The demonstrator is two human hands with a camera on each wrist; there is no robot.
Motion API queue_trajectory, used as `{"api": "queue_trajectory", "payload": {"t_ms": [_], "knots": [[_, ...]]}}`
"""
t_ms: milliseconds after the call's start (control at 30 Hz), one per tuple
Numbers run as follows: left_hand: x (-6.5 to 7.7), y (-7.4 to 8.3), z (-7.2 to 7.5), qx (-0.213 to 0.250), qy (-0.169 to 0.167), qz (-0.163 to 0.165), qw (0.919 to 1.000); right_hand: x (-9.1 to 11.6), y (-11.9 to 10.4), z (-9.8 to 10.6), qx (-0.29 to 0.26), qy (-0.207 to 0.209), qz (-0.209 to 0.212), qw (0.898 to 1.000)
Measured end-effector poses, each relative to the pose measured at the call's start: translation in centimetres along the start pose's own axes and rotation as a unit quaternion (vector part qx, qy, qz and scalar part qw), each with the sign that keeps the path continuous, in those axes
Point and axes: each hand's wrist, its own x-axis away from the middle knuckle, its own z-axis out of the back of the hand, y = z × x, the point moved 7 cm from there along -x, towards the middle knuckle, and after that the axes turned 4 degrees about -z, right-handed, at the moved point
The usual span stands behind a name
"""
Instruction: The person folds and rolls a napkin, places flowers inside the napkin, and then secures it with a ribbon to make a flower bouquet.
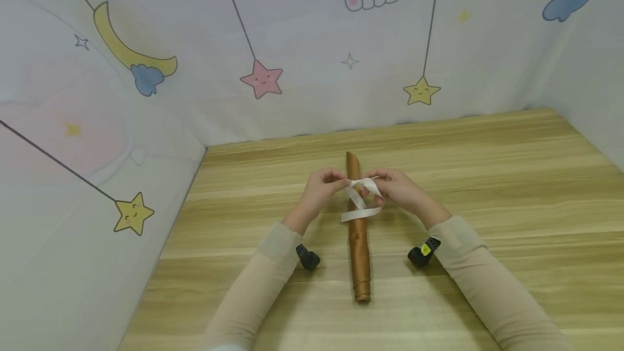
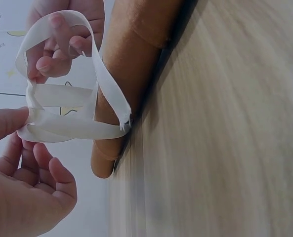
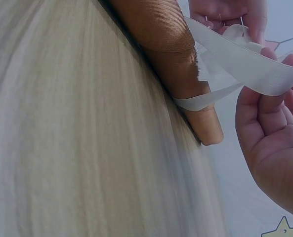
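Note:
A long roll of shiny brown fabric (image 1: pixel 359 253) lies lengthwise on the wooden table (image 1: pixel 512 188). White ribbon (image 1: pixel 363 213) goes around its far part, with a loop and a frayed cut end hanging over the roll. My left hand (image 1: pixel 322 191) pinches the ribbon between thumb and forefinger above the roll; its other fingers are loosely curled. From the other side, my right hand (image 1: pixel 397 191) holds the ribbon, its fingers bent at the loop. In the right wrist view, a broad band of ribbon (image 3: pixel 255 71) crosses the right hand's fingers (image 3: pixel 272 111).
Small black cameras (image 1: pixel 309 258) are strapped at both wrists, low over the table. A white cloth wall (image 1: pixel 312 26) with printed stars and moons stands behind the table's far edge; another white cloth (image 1: pixel 63 242) borders its left side.

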Motion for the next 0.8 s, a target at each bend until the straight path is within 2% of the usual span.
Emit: {"api": "queue_trajectory", "payload": {"t_ms": [400, 600, 800], "knots": [[0.0, -0.2, 0.3, 0.002, 0.006, -0.003, 1.0, 0.3, -0.4, 0.2, -0.006, 0.013, 0.011, 1.0], [-0.1, -0.4, 0.9, -0.022, 0.01, -0.005, 0.9997, 0.5, -0.3, 0.5, 0.013, 0.033, -0.009, 0.999], [-0.1, -0.4, 1.2, -0.039, 0.009, -0.003, 0.9992, 0.5, -0.1, 0.9, 0.027, 0.045, -0.01, 0.999]]}}
